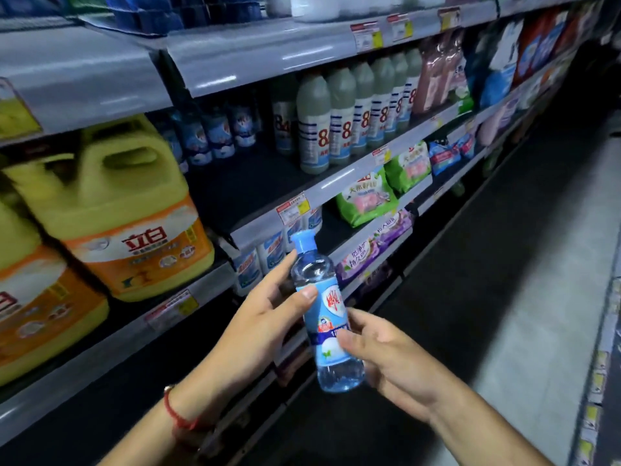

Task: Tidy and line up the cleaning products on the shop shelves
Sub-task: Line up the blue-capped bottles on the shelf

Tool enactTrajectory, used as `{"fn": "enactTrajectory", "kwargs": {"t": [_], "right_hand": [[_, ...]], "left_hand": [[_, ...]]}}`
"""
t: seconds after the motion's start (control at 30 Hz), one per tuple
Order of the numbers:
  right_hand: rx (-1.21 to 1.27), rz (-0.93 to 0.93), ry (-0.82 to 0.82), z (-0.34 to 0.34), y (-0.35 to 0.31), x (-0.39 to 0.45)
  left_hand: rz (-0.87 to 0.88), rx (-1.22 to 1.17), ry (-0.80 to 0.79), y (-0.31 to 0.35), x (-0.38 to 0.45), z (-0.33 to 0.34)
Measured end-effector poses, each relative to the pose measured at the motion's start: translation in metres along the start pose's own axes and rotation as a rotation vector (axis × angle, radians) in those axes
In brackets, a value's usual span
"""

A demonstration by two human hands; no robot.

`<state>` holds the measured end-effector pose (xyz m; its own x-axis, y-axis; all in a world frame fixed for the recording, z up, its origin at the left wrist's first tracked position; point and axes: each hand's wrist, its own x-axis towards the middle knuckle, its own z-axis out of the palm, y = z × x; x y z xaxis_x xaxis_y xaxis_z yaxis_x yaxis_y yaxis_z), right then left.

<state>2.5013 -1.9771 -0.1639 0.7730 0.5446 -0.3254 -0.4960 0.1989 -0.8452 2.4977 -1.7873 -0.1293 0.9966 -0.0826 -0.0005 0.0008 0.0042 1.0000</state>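
Observation:
A small clear bottle with a blue cap and a blue label (327, 317) is held upright in front of the shelves, in both my hands. My left hand (268, 317) grips its upper part, thumb across the label. My right hand (386, 358) holds its lower part from the right, fingers curled behind it. Several matching blue-label bottles (215, 136) stand at the back of the middle shelf, with dark bare shelf (255, 190) in front of them. A row of grey bottles marked 84 (336, 122) stands to their right.
Large yellow jugs with orange labels (124, 210) fill the shelf on the left. Green and purple detergent bags (366, 196) lie on lower shelves to the right. White-blue bottles (268, 253) stand just behind my left hand. The aisle floor (521, 297) runs along the right.

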Motion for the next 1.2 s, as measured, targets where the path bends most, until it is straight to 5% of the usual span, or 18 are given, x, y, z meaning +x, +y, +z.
{"fn": "enactTrajectory", "kwargs": {"t": [0.2,0.4,0.6,0.8,1.2], "right_hand": [[-0.241,-0.086,0.054,-0.005,-0.025,0.051],[-0.306,-0.114,-0.055,0.0,-0.058,0.114],[-0.448,-0.249,-0.161,0.028,-0.103,0.19],[-0.697,-0.518,-0.243,0.067,-0.118,0.256],[-0.879,-0.599,-0.301,0.062,-0.096,0.259]], "left_hand": [[0.129,0.381,0.152,-0.001,0.027,-0.019],[0.315,1.082,0.455,0.002,0.032,-0.033],[0.169,1.512,0.732,0.01,0.025,-0.047],[-0.018,1.685,0.759,-0.016,0.023,-0.054],[-0.337,1.602,0.82,-0.053,0.026,-0.027]]}}
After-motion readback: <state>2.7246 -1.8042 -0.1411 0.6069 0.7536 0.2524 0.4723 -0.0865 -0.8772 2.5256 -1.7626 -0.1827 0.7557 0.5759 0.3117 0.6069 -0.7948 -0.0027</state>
